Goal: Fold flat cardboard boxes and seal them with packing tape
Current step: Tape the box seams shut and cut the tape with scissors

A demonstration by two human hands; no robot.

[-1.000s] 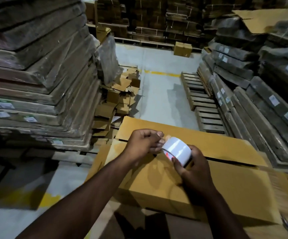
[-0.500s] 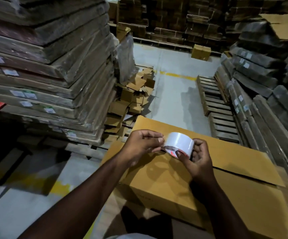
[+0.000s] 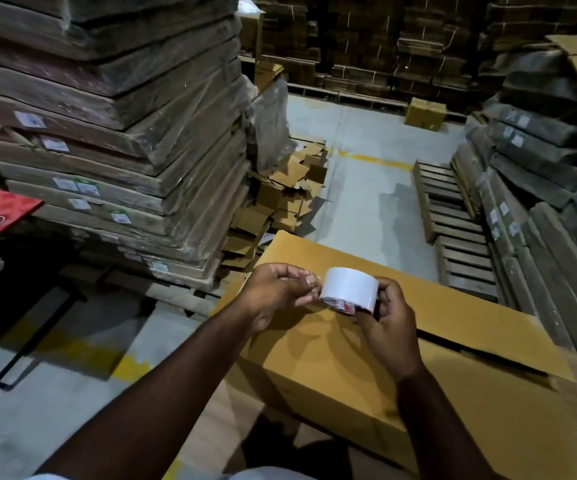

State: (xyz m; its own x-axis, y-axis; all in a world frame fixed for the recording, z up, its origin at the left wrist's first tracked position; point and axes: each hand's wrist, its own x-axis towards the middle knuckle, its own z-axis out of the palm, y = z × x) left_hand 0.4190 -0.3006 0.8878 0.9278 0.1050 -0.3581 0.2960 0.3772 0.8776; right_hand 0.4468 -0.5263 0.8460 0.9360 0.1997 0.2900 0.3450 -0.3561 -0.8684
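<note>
Taping step, just starting. Right hand [image 3: 389, 327] grips tape roll [image 3: 348, 289] above the box [image 3: 332, 368]; left hand [image 3: 276, 296] pinches at the roll's edge, likely freeing the tape end. Box flaps folded, seam unsealed. Next: peel the end, stick it at the seam, pull along.

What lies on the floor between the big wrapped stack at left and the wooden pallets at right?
In the head view, a heap of loose cardboard pieces beside the wrapped stack, then bare grey floor up to the wooden pallets.
</note>
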